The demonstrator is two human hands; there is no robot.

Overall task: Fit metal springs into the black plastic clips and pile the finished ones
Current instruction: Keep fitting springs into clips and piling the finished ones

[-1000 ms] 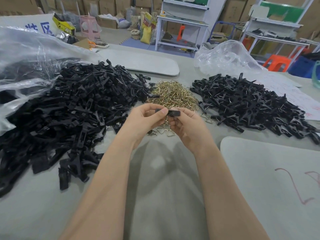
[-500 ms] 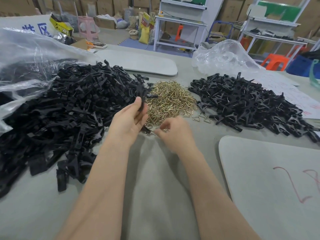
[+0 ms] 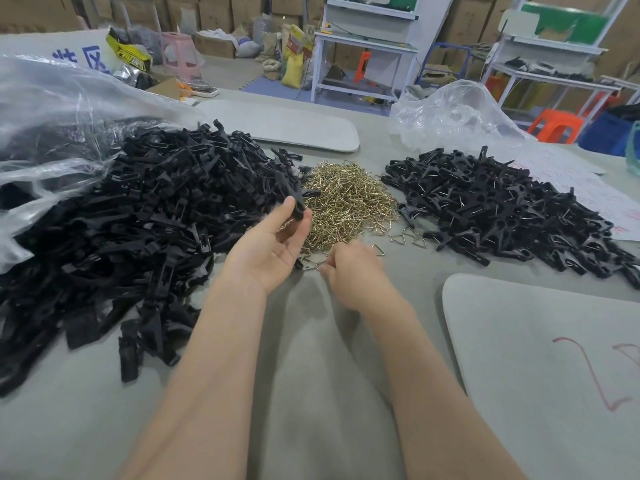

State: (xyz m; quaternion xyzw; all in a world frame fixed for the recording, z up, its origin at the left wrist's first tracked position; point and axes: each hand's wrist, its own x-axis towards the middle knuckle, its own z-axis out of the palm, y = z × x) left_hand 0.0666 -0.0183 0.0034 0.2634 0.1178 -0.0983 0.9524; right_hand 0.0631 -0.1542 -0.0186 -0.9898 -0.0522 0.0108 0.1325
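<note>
Open grey tabletop [image 3: 311, 375] runs from the near edge up between the two forearms; that bare strip is the only free lane. To the left it is hemmed by the big heap of unfitted clips [image 3: 138, 220], which spills out of a clear plastic bag [image 3: 52, 109]. To the right is a pale grey pad [image 3: 536, 358] with red marks on it. Beyond the pad lies the finished pile [image 3: 502, 209], black clips with wire showing in them. The spring pile [image 3: 346, 206], brass-coloured, sits between the two black heaps, touching the left one and just apart from the right one. A few loose springs [image 3: 408, 239] lie scattered at its near right edge. A second pad [image 3: 287, 124] and a crumpled bag [image 3: 457, 112] lie farther back. The left hand [image 3: 273, 251] is raised palm-up just over the seam between the unfitted heap and the springs. Its grip is closed: thumb and forefinger pinch one black clip [image 3: 298, 206] at the fingertips, clear of the heap behind, the other fingers loosely bent. The right hand [image 3: 353, 271] is low, knuckles up, at the near edge of the spring pile, just beside the left wrist. Its fingers are curled down onto stray springs on the tabletop; motion blur hides the fingertips, so I cannot tell whether this grip has a spring or only touches them.
</note>
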